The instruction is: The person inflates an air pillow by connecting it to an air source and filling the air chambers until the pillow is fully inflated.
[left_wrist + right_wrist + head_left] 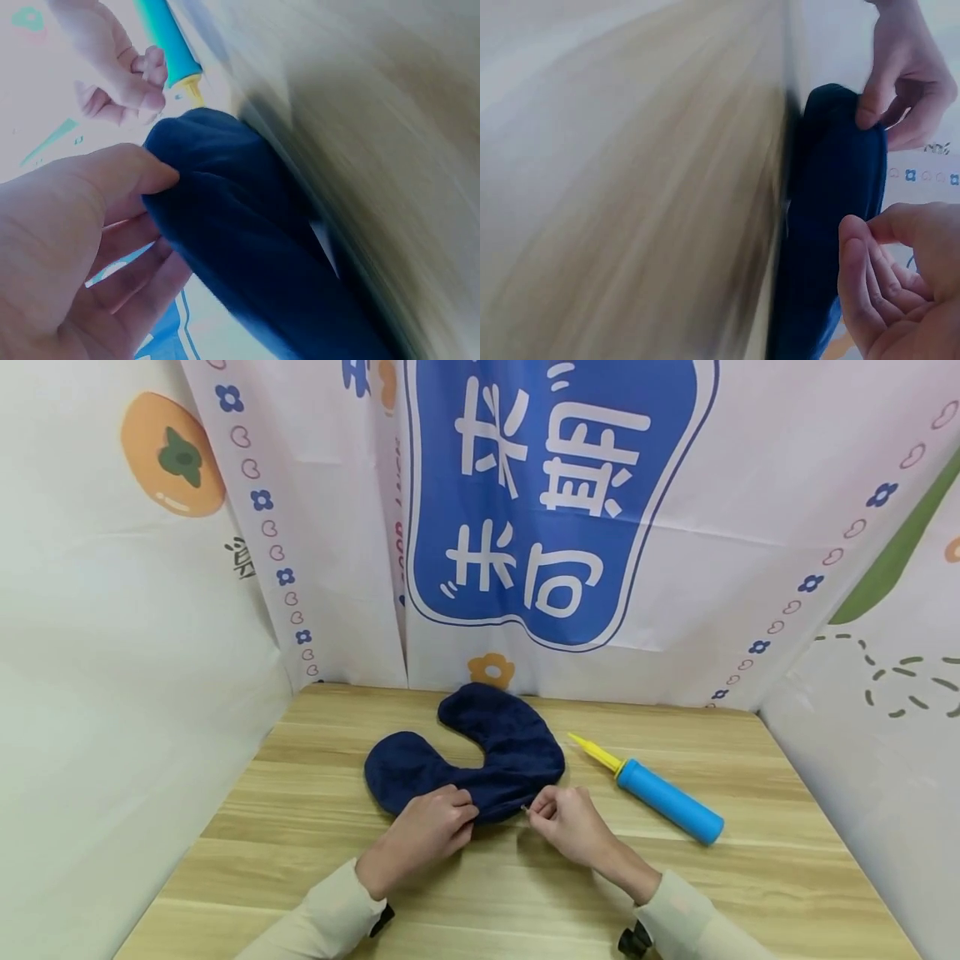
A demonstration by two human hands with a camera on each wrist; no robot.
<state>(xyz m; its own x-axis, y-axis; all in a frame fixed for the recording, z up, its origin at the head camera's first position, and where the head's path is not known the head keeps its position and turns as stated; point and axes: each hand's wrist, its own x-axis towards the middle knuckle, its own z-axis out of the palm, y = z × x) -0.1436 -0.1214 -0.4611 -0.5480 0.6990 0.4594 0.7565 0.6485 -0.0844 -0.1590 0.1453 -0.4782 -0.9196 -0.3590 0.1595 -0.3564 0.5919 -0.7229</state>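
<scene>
A dark navy, U-shaped plush neck pillow (pixel 517 735) lies on the table, its opening facing the upper left and its fabric slack and creased. My left hand (pixel 438 818) pinches its near edge, thumb on one face and fingers behind, as the left wrist view shows on the pillow (pixel 232 195). At the near right edge, my right hand (pixel 566 818) has thumb and index finger pressed together on a small, pale zipper pull (pixel 524 808). In the right wrist view the right fingertips are right at the pillow's seam, and the pull is hidden by them.
A blue hand pump (pixel 671 802) with a yellow nozzle (pixel 596 752) lies to the right of the pillow, nozzle toward the back. Printed white cloth (pixel 345 568) stands behind the wood-grain table (pixel 300 802) and along both sides.
</scene>
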